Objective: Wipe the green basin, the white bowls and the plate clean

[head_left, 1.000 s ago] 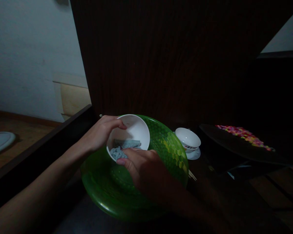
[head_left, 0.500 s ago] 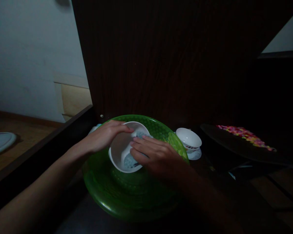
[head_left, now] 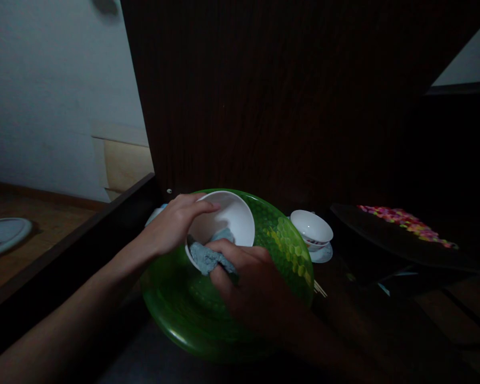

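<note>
My left hand (head_left: 178, 220) grips a white bowl (head_left: 239, 220) by its left side, thumb over the rim and the other fingers hidden behind. The bowl is tilted, its opening facing me, above a green plastic basin (head_left: 176, 333). A grey-blue cloth (head_left: 208, 259) is bunched in my right hand (head_left: 250, 277), which presses it against the bowl's lower rim. Part of the cloth lies inside the bowl.
To the basin's right, a second white bowl (head_left: 311, 227) rests on a small plate (head_left: 323, 254). Chopsticks (head_left: 320, 288) stick out beside the basin. A dark upright panel (head_left: 264, 106) rises behind. Pink and yellow decoration (head_left: 408, 226) shows at right, and a white round lid-like object (head_left: 6, 234) at far left.
My right hand has moved the cloth from the bowl's inside down to its lower rim, with the fingers now curled. The bowl has shifted slightly up and right.
</note>
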`<state>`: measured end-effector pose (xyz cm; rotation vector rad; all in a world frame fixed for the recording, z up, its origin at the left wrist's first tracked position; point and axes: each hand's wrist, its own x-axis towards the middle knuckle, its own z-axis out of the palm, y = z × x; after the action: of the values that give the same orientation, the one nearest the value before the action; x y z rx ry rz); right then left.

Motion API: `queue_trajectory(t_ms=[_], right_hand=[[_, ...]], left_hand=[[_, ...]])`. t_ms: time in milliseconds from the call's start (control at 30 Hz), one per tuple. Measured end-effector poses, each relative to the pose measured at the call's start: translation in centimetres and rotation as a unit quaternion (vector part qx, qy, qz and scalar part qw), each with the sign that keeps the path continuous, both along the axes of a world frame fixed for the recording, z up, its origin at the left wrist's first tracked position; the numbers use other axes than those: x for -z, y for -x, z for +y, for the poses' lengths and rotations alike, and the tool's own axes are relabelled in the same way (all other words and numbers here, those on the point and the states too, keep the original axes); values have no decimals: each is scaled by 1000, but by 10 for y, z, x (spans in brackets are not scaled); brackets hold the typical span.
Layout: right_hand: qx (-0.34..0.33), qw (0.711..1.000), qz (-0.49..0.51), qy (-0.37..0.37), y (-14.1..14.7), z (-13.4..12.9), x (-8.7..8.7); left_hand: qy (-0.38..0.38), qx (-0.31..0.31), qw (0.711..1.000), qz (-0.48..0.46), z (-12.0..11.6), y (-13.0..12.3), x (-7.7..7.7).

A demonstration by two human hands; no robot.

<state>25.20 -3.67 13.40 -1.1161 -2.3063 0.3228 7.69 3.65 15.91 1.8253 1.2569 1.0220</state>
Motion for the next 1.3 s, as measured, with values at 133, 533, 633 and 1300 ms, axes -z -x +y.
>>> queue_trajectory(t_ms=[133, 533, 633, 1300], right_hand=[[-14, 999, -36, -30, -10, 4, -1], [-107, 961, -230, -108, -40, 20, -1], [-152, 972, -176, -36, -45, 19, -9], [168, 985, -7, 28, -67, 32, -39]], left_hand=[[95, 20, 989, -113, 1, -6, -1], [129, 40, 988, -81, 11, 0, 0], [112, 78, 990, -35, 8, 0, -3], [143, 89, 986, -12, 13, 1, 8]])
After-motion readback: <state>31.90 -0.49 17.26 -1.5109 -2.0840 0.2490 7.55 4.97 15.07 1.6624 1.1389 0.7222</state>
